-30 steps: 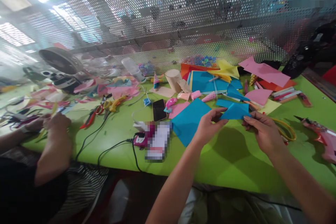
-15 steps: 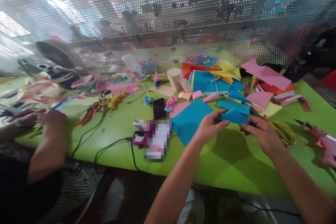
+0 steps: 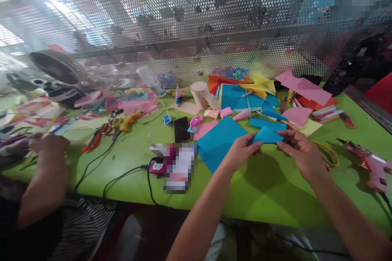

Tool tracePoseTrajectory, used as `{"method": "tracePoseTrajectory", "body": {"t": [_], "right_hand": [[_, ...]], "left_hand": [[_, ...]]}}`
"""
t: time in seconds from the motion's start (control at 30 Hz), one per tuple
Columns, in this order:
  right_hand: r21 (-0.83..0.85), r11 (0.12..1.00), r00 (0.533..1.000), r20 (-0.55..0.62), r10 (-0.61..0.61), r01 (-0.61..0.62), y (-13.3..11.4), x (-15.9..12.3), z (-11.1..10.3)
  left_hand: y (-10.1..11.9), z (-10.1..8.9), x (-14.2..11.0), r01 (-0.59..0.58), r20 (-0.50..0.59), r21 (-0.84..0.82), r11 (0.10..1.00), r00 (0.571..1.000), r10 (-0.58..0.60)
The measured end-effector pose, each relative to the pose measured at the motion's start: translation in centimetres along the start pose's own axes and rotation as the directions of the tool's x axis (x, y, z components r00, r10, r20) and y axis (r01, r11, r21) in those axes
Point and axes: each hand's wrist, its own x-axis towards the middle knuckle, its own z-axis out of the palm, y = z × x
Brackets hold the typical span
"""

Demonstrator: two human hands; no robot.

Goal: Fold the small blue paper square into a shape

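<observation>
Between my two hands is a small folded piece of blue paper (image 3: 267,135), held just above the green table (image 3: 214,200). My left hand (image 3: 243,149) pinches its left end between thumb and fingers. At the right end, my right hand (image 3: 298,149) grips it the same way. A large blue sheet (image 3: 222,140) lies flat beside and partly behind my left hand. Just beyond the held piece rests a blue paper strip (image 3: 260,123). Yellow-handled scissors (image 3: 329,153) lie by my right hand, partly hidden by it.
A pink glue gun (image 3: 369,161) lies at the right. Left of the blue sheet are a dark phone (image 3: 182,129) and a pixelated screen (image 3: 180,167) beside cables. A co-worker's hands (image 3: 45,144) work at the far left. Perforated metal panelling (image 3: 190,28) borders the table's back.
The folded paper has tilted and shows a broader face, still held by both hands. My view has shifted slightly, bringing more of the glue gun into sight.
</observation>
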Motion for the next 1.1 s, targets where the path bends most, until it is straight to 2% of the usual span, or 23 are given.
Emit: {"method": "tracePoseTrajectory", "body": {"t": [0.1,0.2,0.37,0.5,0.6,0.7,0.83,0.93,1.1], "right_hand": [[0.016,1.0,0.999,-0.04,0.014,-0.014,0.0,0.1,0.0],[0.04,0.999,0.999,-0.037,0.03,-0.029,-0.1,0.0,0.2],[-0.032,0.999,1.0,-0.013,0.004,-0.004,-0.2,-0.3,0.1],[-0.149,0.988,0.999,0.02,-0.046,0.049,0.4,-0.5,-0.1],[-0.191,0.98,0.996,0.076,-0.041,0.054,0.7,-0.9,0.3],[-0.121,0.992,0.995,0.099,-0.009,0.021,0.4,-1.3,0.9],[0.013,0.999,0.995,0.093,0.045,-0.047,0.0,-1.4,1.3],[-0.109,0.989,0.986,0.126,0.112,-0.098,0.2,-1.1,1.4],[-0.222,0.974,0.972,0.213,0.104,-0.056,0.3,-1.1,1.9]], "left_hand": [[-0.3,0.2,0.0,-0.061,-0.033,0.155,0.986,0.997,0.067],[-0.3,0.2,0.0,-0.045,-0.045,0.213,0.976,0.997,0.056],[0.3,0.3,-0.2,0.01,-0.025,-0.009,1.0,1.0,-0.01],[0.2,0.6,-0.1,-0.003,-0.168,-0.1,0.995,0.986,-0.014],[-0.3,0.7,0.2,-0.029,-0.273,-0.113,0.993,0.962,-0.003],[-0.8,0.6,0.4,-0.054,-0.336,-0.026,0.998,0.941,0.042],[-1.2,0.6,0.4,-0.079,-0.335,0.125,0.989,0.935,0.117],[-1.4,0.7,0.2,-0.112,-0.311,0.224,0.968,0.933,0.18],[-1.7,0.9,0.2,-0.114,-0.375,0.267,0.957,0.903,0.212]]}}
